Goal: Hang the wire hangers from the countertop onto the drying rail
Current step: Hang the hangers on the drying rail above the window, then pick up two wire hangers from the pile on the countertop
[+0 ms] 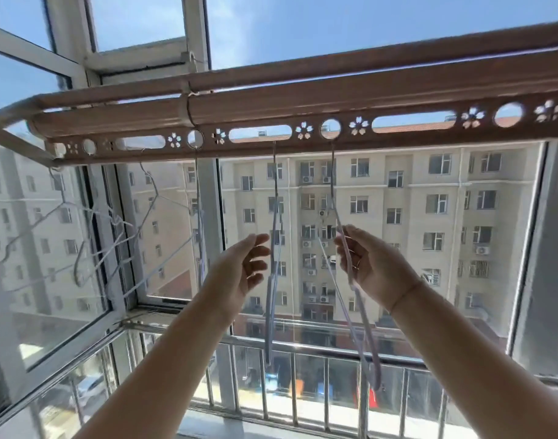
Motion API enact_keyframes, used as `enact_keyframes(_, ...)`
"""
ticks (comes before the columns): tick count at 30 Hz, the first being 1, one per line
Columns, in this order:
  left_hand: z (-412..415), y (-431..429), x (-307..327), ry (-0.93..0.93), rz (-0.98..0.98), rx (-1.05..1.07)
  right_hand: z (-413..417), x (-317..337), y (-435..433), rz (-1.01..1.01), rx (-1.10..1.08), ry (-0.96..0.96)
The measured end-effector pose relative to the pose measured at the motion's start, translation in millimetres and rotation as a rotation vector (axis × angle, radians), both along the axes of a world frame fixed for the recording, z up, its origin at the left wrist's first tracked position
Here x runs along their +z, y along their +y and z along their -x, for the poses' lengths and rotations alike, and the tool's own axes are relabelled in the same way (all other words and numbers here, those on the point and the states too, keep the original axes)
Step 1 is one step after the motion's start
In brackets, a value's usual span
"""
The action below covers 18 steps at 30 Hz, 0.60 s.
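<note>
The drying rail (271, 103) runs across the upper view from 9 o'clock up toward 2 o'clock, its lower strip pierced with round holes and slots. At 12 o'clock a lilac wire hanger (373, 369) has its hook in a round hole (331, 128). Its long axis hangs down and slants toward 5 o'clock. The right hand (369, 264) grips its wire, fingers curled round it.

A second hanger (269, 312) hangs edge-on and almost straight down from a long slot (260, 134). The left hand (239, 267) is just beside it at 9 o'clock, fingers loose and holding nothing; contact cannot be told. The hands are apart. More pale hangers (157, 195) hang at 9 o'clock.
</note>
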State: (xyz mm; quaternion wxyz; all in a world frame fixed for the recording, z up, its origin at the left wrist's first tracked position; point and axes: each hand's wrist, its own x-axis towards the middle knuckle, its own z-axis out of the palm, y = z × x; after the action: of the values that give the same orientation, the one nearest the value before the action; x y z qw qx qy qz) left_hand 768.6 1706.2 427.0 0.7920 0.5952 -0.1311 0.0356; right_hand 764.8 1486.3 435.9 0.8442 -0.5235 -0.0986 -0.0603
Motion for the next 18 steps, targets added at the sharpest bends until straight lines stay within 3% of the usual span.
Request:
enact_keyframes(4, 2.9, 5.4, -53.9, 0.097, -0.094, 0.012, 15.9, -52.1, -13.3, 0.174, -0.129, 0.051)
enact_keyframes(9, 24.1, -22.2, -120.2, 0.198, -0.315, -0.122, 46.4, -109.8, -35.5, 0.436, -0.224, 0.092)
enact_keyframes(18, 50.8, -117.2, -172.1, 0.034, -0.582, -0.513, 115.7, -157.3, -116.7, 0.831, -0.519, 0.113)
